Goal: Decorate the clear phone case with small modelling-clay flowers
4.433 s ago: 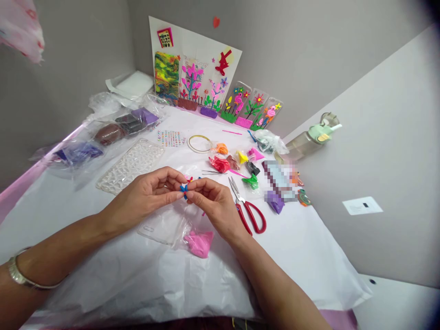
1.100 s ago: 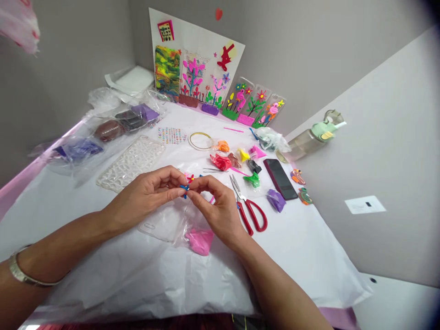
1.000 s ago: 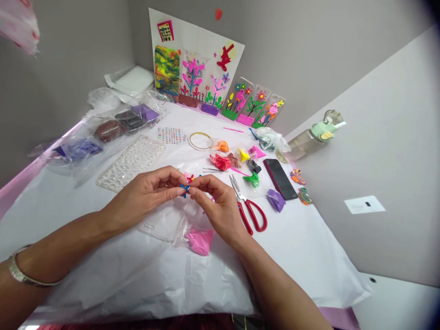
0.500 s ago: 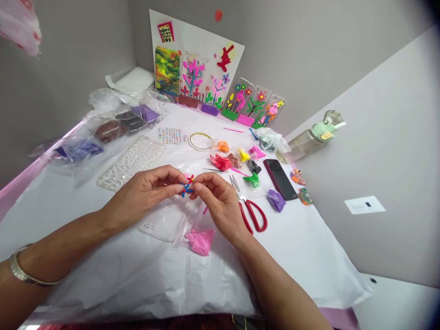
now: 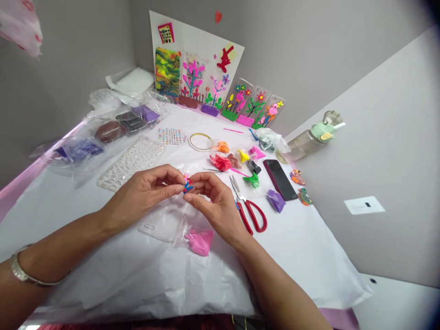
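Between my two hands is a small blue and red clay piece [image 5: 187,187], with some pink behind it. My left hand [image 5: 147,190] pinches its left side between thumb and fingertips. At its right side, the fingertips of my right hand [image 5: 216,199] are curled close, with the thumb just below the piece. Under my hands lies a clear phone case [image 5: 161,224]. A bag of pink clay [image 5: 200,241] rests beside the case, and red-handled scissors [image 5: 252,213] lie right of my right hand.
Small bags of coloured clay, such as green [image 5: 253,179] and purple [image 5: 276,200], lie to the right near a phone [image 5: 281,179]. A textured clear case [image 5: 132,162] is at the left. Decorated cases [image 5: 254,103] and a bottle [image 5: 305,140] stand behind.
The blue piece has turned between my fingertips. My right thumb has moved slightly left and down, and a bit of blue now shows beside the scissors.
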### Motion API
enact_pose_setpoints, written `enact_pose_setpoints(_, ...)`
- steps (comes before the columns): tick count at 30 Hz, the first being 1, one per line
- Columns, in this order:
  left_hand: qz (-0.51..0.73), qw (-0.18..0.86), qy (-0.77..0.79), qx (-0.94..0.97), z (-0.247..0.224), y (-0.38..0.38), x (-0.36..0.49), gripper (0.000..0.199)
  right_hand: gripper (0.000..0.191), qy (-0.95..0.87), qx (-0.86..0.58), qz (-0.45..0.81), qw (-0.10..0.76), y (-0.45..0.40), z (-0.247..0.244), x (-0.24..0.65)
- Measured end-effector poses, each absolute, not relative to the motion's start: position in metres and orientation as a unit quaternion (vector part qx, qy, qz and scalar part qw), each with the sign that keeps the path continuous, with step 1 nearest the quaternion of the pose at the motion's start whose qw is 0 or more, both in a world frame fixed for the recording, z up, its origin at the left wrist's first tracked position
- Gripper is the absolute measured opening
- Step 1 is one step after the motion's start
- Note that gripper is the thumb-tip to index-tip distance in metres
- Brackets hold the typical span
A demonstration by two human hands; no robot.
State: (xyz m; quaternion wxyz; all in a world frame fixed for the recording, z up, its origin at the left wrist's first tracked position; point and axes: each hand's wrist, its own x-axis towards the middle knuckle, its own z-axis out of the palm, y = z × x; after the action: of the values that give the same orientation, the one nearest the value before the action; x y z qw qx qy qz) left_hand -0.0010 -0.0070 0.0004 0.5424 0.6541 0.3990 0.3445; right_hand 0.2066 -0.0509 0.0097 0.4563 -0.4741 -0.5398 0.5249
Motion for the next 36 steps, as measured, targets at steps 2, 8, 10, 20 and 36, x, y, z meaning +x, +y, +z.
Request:
enact_pose_setpoints(2, 0.341, 0.551, 0.392, 0.653, 0.001, -0.007, -0.001, 0.025, 0.045, -0.549, -0.469, 0.529, 0.446, -0.051, 0.010, 0.206)
enact_pose_setpoints(8, 0.332, 0.569, 0.376, 0.652, 0.002, -0.005, -0.003, 0.023, 0.039, -0.525, -0.453, 0.558, 0.455, -0.047, 0.005, 0.210)
enact_pose_setpoints(10, 0.332, 0.569, 0.380, 0.650, 0.001, -0.005, -0.003, 0.023, 0.041, -0.515, -0.443, 0.577, 0.453, -0.046, 0.005, 0.212)
enact_pose_setpoints(20, 0.357, 0.581, 0.373, 0.630, 0.002, -0.008, 0.001, 0.018, 0.058, -0.499, -0.454, 0.587, 0.447, -0.047, 0.007, 0.206)
enact_pose_setpoints(36, 0.337, 0.555, 0.393, 0.651, 0.005, -0.009, 0.001, 0.020, 0.034, -0.532, -0.471, 0.543, 0.448, -0.050, 0.009, 0.205)
